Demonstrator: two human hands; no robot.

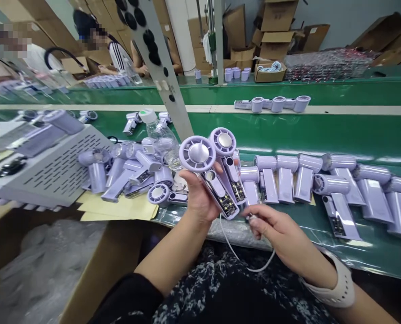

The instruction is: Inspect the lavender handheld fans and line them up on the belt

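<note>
My left hand (198,198) is closed around two lilac handheld fans, a nearer fan (198,154) and a second fan (224,141) just behind it. Both are tilted, heads up, with silver round centres; bare circuit boards show in their lower handles. Close by the handle ends, my right hand (273,227) pinches a small plug on a white cable (254,270), which loops down below both hands. Whether the plug touches a fan I cannot tell. A row of lilac fan bodies (284,177) stands on the green bench to the right.
Left of my hands lie a pile of fans (126,168), a clear bottle (160,135) and a grey slotted metal box (62,168). A slanted metal post (160,63) rises ahead. Three fans (278,104) rest on the line beyond. Co-workers sit across at the upper left.
</note>
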